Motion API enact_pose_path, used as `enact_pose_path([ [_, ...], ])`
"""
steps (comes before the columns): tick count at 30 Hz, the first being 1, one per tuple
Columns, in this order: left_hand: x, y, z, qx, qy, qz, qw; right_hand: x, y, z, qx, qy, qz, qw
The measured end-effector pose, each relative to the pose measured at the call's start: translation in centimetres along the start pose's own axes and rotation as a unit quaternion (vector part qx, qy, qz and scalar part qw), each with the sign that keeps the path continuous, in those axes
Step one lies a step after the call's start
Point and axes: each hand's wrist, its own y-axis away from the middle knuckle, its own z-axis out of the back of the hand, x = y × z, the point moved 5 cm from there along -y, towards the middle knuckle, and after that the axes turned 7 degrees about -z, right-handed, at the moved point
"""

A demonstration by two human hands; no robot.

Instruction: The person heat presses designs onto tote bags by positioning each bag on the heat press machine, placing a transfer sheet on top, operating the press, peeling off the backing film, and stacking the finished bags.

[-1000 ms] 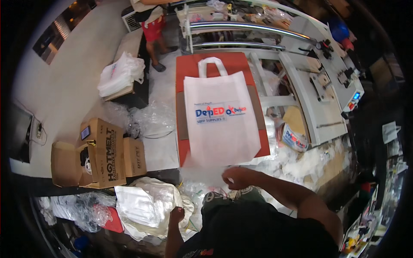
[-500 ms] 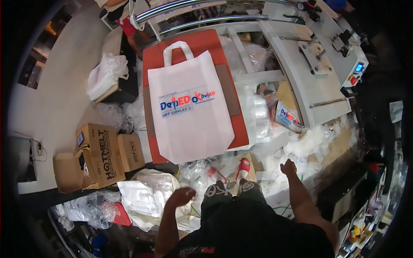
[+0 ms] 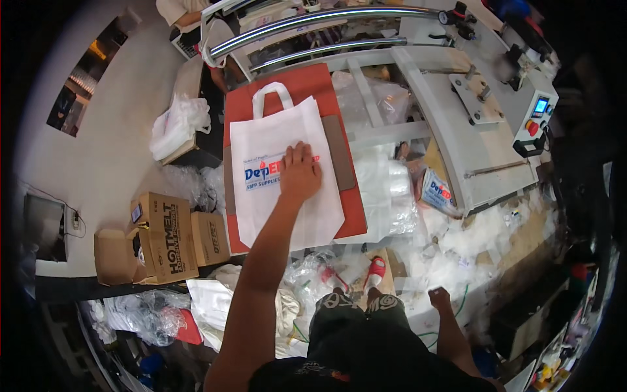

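A white fabric tote bag (image 3: 268, 140) with a blue and red print lies flat, its handle loop toward the far side. Under it is a red heat-press pad (image 3: 347, 215) with brown board edges showing on both sides of the bag. My left hand (image 3: 302, 175) rests palm down on the bag, fingers stretched out, covering part of the print. Low at my right side hangs my right hand (image 3: 439, 298), its fingers curled in, with nothing visible in them and no contact with the bag.
Metal rails (image 3: 313, 29) cross behind the pad. A press machine with a control box (image 3: 537, 121) stands at right. Cardboard boxes (image 3: 166, 238) and a pile of white bags (image 3: 179, 124) are at left. Plastic wrap (image 3: 392, 189) lies beside the pad. A person (image 3: 186, 16) is at the far left.
My left hand has moved from beside my body forward onto the tote bag. The right hand has come down closer to my side. The view has shifted slightly.
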Motion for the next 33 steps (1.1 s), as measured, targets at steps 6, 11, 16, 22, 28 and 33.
enact_pose_path([
  [6,-10.1,-2.2,1.1,-0.014,0.074,-0.087,0.993,-7.2,4.4,-6.2,0.198,-0.010,-0.199,0.960],
  [11,-11.6,-2.8,2.2,-0.044,0.151,-0.102,0.982,-8.1,3.1,-6.7,0.192,-0.061,-0.104,0.974],
  [16,0.2,-0.3,2.4,-0.064,0.026,0.047,0.997,-1.5,0.0,-3.1,0.160,-0.338,-0.261,0.890],
  [22,0.8,-0.8,1.0,0.003,0.004,0.082,0.997,-1.3,0.2,-1.2,0.137,-0.366,-0.281,0.877],
  [28,0.5,-2.6,-0.5,0.048,0.099,0.045,0.993,-3.9,1.4,-2.8,0.108,-0.320,-0.204,0.919],
  [33,6.1,-1.5,-0.6,-0.042,0.342,0.072,0.936,-0.1,0.1,-1.7,0.136,-0.232,-0.120,0.956],
])
